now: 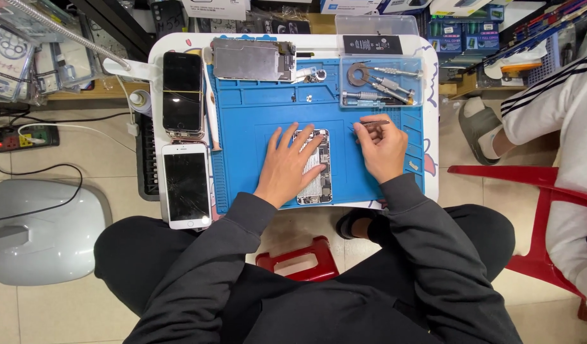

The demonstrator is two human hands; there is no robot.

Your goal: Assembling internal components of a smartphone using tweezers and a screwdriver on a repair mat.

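Note:
An opened phone body (320, 181) with its inner parts showing lies on the blue work mat (255, 121). My left hand (287, 162) rests flat on its left half, fingers spread. My right hand (381, 148) is just to the right of the phone, fingers closed on thin metal tweezers (373, 123) whose tips point left. A detached metal screen plate (252, 60) lies at the mat's top edge.
A dark phone (182, 92) and a white phone with a cracked screen (187, 186) lie on the table's left side. A clear tray (381, 79) with screwdrivers sits at top right. A seated person in white (561, 127) is on the right, on a red chair (529, 185).

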